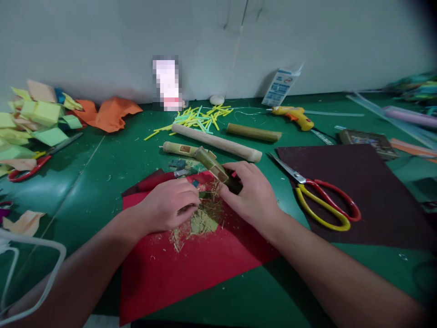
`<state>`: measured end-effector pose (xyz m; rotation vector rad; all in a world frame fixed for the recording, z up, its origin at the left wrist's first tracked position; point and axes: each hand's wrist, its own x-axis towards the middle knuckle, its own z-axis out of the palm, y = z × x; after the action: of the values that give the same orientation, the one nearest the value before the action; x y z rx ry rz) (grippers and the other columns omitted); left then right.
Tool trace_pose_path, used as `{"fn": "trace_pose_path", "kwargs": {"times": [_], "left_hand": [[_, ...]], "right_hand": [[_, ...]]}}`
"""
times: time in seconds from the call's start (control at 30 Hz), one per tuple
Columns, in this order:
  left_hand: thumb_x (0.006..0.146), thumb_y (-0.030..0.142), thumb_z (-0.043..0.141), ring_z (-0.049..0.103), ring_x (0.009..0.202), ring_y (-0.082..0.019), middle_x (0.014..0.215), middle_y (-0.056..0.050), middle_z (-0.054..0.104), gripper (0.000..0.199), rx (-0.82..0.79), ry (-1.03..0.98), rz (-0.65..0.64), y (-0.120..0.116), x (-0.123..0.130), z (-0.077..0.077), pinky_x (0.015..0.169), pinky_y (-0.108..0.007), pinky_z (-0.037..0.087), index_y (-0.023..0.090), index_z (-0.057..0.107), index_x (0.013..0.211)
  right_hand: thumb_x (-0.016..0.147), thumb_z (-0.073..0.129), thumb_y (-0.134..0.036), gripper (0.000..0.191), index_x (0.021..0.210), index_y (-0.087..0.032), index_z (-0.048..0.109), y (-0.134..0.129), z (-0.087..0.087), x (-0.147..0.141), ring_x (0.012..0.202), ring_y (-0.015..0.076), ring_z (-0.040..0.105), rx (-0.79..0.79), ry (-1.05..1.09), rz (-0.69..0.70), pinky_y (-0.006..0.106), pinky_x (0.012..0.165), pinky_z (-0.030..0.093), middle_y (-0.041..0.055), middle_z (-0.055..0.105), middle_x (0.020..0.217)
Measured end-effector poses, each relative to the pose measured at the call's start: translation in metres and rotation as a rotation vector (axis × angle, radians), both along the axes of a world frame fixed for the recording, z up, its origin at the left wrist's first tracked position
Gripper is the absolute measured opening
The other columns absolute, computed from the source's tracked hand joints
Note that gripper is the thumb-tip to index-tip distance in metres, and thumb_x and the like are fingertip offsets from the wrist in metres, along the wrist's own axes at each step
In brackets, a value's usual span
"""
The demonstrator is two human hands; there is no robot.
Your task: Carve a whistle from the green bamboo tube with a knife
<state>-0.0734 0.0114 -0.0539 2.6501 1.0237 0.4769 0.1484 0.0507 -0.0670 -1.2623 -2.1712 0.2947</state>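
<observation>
With the right grip [256,191] closed on the tube [209,160] at frame centre, brace it firmly over the red paper [191,273], and position the left grip [167,205], curled, contents not discernible, clear of the cut-out [219,172].

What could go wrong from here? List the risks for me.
The left hand might brush the metal end of the red-handled tool close beside it. The cut bamboo tube could twist in the grip of the right hand. Loose shavings may scatter off the red paper.
</observation>
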Motion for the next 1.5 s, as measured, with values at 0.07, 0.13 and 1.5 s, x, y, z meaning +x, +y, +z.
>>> {"fn": "trace_pose_path", "kwargs": {"times": [0.07,0.13,1.5], "left_hand": [[0.09,0.021,0.051,0.058,0.098,-0.019,0.101,-0.007,0.065,0.012,-0.015,-0.027,0.006,-0.002,-0.001,0.003,0.088,-0.033,0.046,0.017,0.063,0.093],[0.089,0.025,0.054,0.058,0.096,-0.019,0.099,-0.007,0.064,0.012,-0.023,-0.012,0.003,-0.004,-0.001,0.006,0.083,-0.032,0.046,0.017,0.063,0.091],[0.091,0.021,0.051,0.062,0.092,-0.017,0.101,-0.007,0.066,0.018,0.085,-0.008,0.149,0.001,-0.006,-0.001,0.078,-0.029,0.05,0.018,0.064,0.102]], "right_hand": [[0.076,0.059,-0.026,0.032,0.106,-0.015,0.062,0.0,0.0,0.0,0.086,0.0256,0.057,-0.007,-0.005,0.003,0.038,0.073,0.044,0.0096,0.066,0.094],[0.076,0.059,-0.026,0.032,0.106,-0.015,0.062,0.0,-0.001,-0.001,0.086,0.0255,0.056,-0.013,-0.012,0.008,0.038,0.073,0.044,0.0095,0.066,0.095],[0.077,0.057,-0.024,0.031,0.107,-0.016,0.061,-0.001,-0.001,0.0,0.086,0.0257,0.055,0.021,0.0,0.066,0.038,0.074,0.044,0.0101,0.066,0.097]]}}
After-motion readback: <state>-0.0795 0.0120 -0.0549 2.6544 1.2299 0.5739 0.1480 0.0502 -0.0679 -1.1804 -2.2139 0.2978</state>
